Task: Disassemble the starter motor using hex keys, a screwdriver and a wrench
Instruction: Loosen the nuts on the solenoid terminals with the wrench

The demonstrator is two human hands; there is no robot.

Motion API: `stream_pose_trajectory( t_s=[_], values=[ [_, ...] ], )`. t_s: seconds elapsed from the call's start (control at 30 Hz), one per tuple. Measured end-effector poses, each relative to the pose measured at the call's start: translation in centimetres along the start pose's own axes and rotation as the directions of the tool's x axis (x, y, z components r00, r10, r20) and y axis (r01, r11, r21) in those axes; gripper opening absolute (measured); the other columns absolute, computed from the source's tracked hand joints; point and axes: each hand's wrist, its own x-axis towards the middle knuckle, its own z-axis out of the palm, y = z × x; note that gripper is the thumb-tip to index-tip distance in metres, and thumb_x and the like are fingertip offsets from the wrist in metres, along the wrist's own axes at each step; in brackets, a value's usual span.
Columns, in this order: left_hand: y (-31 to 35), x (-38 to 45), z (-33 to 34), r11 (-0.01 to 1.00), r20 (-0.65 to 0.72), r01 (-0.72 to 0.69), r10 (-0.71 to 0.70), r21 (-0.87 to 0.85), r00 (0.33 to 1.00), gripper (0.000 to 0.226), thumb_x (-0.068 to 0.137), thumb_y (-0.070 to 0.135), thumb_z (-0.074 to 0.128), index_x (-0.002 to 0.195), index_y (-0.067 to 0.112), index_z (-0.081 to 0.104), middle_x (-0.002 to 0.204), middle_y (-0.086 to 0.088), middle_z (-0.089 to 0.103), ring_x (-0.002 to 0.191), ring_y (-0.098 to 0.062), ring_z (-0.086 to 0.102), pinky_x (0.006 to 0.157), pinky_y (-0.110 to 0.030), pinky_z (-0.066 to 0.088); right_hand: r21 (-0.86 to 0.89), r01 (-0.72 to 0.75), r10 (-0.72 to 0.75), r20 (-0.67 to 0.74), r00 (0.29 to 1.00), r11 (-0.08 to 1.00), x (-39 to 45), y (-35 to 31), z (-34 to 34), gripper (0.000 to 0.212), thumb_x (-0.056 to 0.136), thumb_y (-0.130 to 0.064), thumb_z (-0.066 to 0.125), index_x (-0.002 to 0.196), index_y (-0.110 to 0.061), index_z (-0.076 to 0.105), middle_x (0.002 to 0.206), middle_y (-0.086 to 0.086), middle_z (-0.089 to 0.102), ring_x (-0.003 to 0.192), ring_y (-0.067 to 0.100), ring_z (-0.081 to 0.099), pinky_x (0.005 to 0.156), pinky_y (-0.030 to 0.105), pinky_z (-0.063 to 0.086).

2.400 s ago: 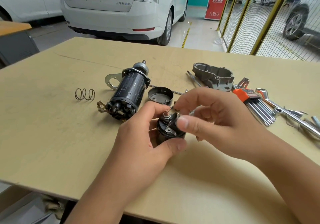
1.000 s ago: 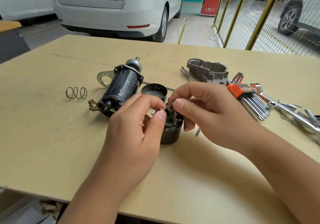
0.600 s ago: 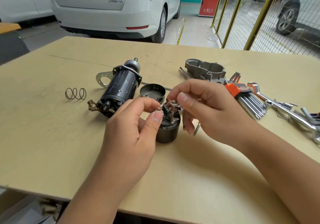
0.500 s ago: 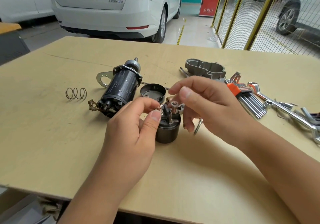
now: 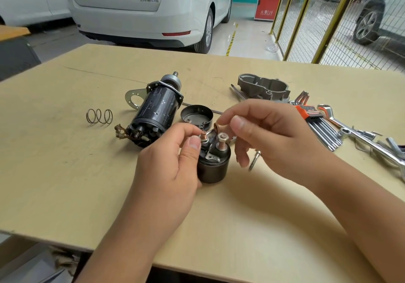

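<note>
So your solenoid [image 5: 213, 164] is standing upright on the tabletop [image 5: 65, 173], long axis vertical, both threaded studs pointing up. It's a squat dark cylinder, kinda dull and scuffed. Your left hand [image 5: 166, 171] wraps its left side, with thumb and forefinger pinching the coppery nut on the left stud. Your right hand [image 5: 269, 138] pinches a small brownish ring-shaped bit just above the studs; other fingers loosely curled.

The motor body [image 5: 155, 112], a glossy black cylinder, lies on its side behind, shaft end pointing away from you, brush end toward your left hand. A round cap [image 5: 196, 116] sits open side up just beside it, spring [image 5: 99, 117] well off to the left. The hex keys [image 5: 320, 125] and wrenches [image 5: 359, 133] crowd the right edge; lots of bare wood in front.
</note>
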Motion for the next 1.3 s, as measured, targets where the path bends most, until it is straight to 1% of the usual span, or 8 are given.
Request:
stream_pose_trajectory(
  t_s=[0.17,0.4,0.53,0.77,0.93,1.07,1.23,1.3],
  values=[
    [0.0,0.0,0.0,1.000,0.018,0.005,-0.005,-0.005,1.000,0.016,0.102,0.038,0.046,0.102,0.040,0.062,0.061,0.008,0.065,0.047,-0.010,0.062,0.049,-0.015,0.045,-0.065,0.002,0.002,0.056,0.998,0.998,-0.4,-0.1,0.4,0.025,0.082,-0.032,0.081,0.102,-0.019,0.074,0.085,0.005,0.067,0.055,0.023,0.060,0.050,0.036,0.048],
    [-0.1,-0.1,-0.1,1.000,0.037,-0.018,0.018,0.007,0.999,0.020,0.104,0.036,0.044,0.104,0.041,0.063,0.062,0.003,0.066,0.048,-0.011,0.062,0.049,-0.015,0.044,-0.009,0.001,-0.001,0.041,0.999,1.000,-0.5,-0.2,0.1,0.022,0.093,-0.029,0.068,0.110,-0.016,0.072,0.085,0.000,0.070,0.055,0.022,0.061,0.053,0.039,0.050],
    [0.0,0.0,-0.2,1.000,0.037,-0.018,0.017,0.016,0.999,0.021,0.103,0.038,0.043,0.104,0.042,0.063,0.061,0.006,0.066,0.048,-0.011,0.061,0.048,-0.016,0.044,-0.169,0.016,-0.028,-0.070,0.997,0.985,-0.3,-0.3,1.5,0.025,0.076,-0.037,0.084,0.090,-0.023,0.069,0.073,-0.008,0.066,0.050,0.031,0.056,0.043,0.044,0.047],
    [0.1,-0.3,-0.1,1.000,0.051,0.001,-0.001,0.008,0.999,0.024,0.098,0.044,0.046,0.114,0.051,0.062,0.056,0.001,0.066,0.050,-0.011,0.061,0.053,-0.018,0.046,-0.264,0.093,-0.084,0.046,0.995,0.960,-0.7,-0.5,0.5,0.008,0.096,-0.016,0.061,0.101,-0.014,0.067,0.071,-0.019,0.058,0.052,0.011,0.053,0.054,0.020,0.042],
    [0.0,-0.3,-0.1,0.999,0.068,-0.029,0.026,0.039,0.997,0.025,0.105,0.038,0.051,0.118,0.057,0.059,0.058,0.002,0.066,0.051,-0.008,0.061,0.057,-0.018,0.046,-0.333,0.108,-0.117,-0.007,0.993,0.937,-0.5,-0.2,0.7,0.018,0.098,-0.010,0.053,0.107,-0.009,0.069,0.084,-0.015,0.059,0.064,0.000,0.057,0.064,0.012,0.040],
    [0.0,-0.3,-0.2,0.998,0.075,-0.023,0.019,0.063,0.997,0.032,0.103,0.027,0.056,0.115,0.056,0.062,0.061,0.002,0.068,0.049,-0.008,0.062,0.055,-0.012,0.044,-0.318,0.169,-0.189,-0.033,0.981,0.933,-0.2,-0.3,0.8,0.021,0.098,-0.005,0.054,0.104,-0.011,0.073,0.098,0.001,0.063,0.071,-0.003,0.058,0.069,0.022,0.045],
    [0.1,-0.2,0.0,0.995,0.072,-0.024,0.017,0.100,0.997,0.026,0.088,0.050,0.058,0.113,0.058,0.059,0.072,0.012,0.072,0.059,-0.013,0.068,0.070,-0.018,0.049,-0.177,0.088,-0.132,-0.255,0.958,0.980,0.0,0.5,1.2,0.018,0.096,-0.006,0.063,0.096,-0.021,0.073,0.078,-0.006,0.067,0.053,0.008,0.059,0.054,0.022,0.048],
    [0.1,-0.2,0.0,0.994,0.071,-0.025,0.018,0.105,0.997,0.029,0.085,0.050,0.059,0.113,0.056,0.058,0.076,0.019,0.072,0.062,-0.015,0.068,0.071,-0.021,0.049,-0.327,0.029,-0.144,-0.333,0.932,0.945,0.2,1.1,0.8,0.020,0.094,-0.002,0.068,0.093,-0.021,0.073,0.070,-0.018,0.066,0.053,0.003,0.058,0.055,0.011,0.041]
  ],
)
